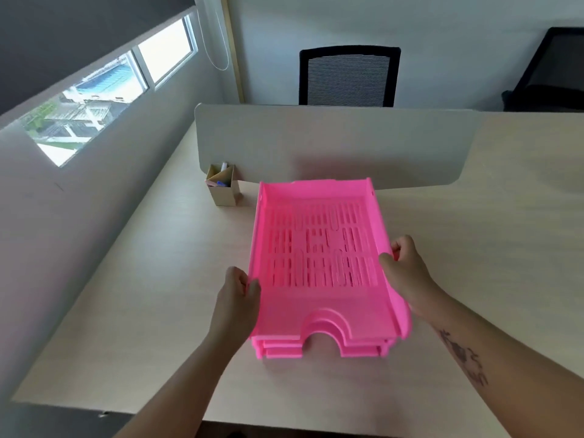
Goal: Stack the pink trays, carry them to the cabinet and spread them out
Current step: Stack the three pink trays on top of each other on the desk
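A stack of bright pink slotted letter trays (319, 298) rests on the pale wooden desk (151, 279), nested one inside another; at least three front edges show around the curved cut-out near me. My left hand (237, 295) grips the stack's left side wall, fingers curled over the rim. On the opposite side, my right hand (407, 263) holds the right side wall, thumb inside the top tray. Whether the stack is lifted off the desk, I cannot tell.
A grey divider panel (335, 143) stands across the desk behind the trays. A small cardboard pen holder (222, 184) sits at its left end. Beyond it are a black mesh chair (347, 77) and a second dark chair (550, 71). A window wall (104, 86) runs along the left.
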A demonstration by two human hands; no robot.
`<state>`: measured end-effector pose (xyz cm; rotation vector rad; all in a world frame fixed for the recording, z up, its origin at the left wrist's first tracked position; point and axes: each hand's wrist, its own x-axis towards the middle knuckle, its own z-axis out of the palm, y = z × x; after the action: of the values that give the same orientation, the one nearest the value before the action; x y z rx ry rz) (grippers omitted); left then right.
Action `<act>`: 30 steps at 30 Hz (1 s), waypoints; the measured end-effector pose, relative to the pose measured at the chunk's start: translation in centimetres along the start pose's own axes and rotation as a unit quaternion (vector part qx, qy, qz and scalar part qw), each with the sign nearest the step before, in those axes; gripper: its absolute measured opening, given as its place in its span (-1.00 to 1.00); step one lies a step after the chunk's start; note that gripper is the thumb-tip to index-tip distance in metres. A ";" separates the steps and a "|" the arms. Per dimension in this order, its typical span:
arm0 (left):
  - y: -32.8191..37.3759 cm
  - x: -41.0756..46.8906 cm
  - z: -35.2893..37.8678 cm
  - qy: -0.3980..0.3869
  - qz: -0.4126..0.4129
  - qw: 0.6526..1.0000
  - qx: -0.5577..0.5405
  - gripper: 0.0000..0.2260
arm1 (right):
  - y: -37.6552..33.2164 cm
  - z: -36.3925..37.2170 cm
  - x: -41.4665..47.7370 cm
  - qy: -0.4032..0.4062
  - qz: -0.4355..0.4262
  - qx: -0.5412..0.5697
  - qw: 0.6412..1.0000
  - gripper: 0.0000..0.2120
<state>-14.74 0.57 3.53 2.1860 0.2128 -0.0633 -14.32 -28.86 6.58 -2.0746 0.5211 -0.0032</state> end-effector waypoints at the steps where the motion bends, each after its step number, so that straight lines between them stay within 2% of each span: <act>1: 0.2 -0.5 0.6 -0.002 -0.005 1.000 0.007 -0.85 | 0.6 -0.2 0.1 -0.005 0.003 -0.001 1.000 -0.90; 6: 0.6 -1.7 1.8 0.003 -0.022 0.999 0.048 -0.85 | 1.8 -0.3 0.2 -0.023 0.008 0.011 1.000 -0.92; 12: 0.7 -1.0 1.4 0.024 -0.018 0.998 0.052 -0.84 | 1.7 0.1 0.6 -0.032 0.005 0.030 0.999 -0.92; 18: 0.5 -1.3 1.3 0.009 -0.026 0.998 0.050 -0.84 | 1.8 0.7 0.8 -0.029 0.002 0.026 0.999 -0.92; 26: 0.8 -1.0 1.3 -0.008 -0.065 0.998 -0.018 -0.88 | 1.5 1.0 1.2 -0.034 0.015 0.028 0.999 -0.85; 28: 0.0 -2.2 1.4 -0.023 -0.074 0.994 -0.075 -0.90 | 1.9 0.9 0.7 -0.061 0.033 0.028 0.997 -0.80; 30: -0.7 -3.3 1.5 -0.042 -0.068 0.992 -0.098 -0.84 | 2.9 0.8 -0.4 -0.098 0.059 0.040 0.993 -0.75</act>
<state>-18.08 -0.71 2.48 1.9671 0.3078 -0.2019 -15.54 -29.38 3.85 -1.9372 0.5142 0.2428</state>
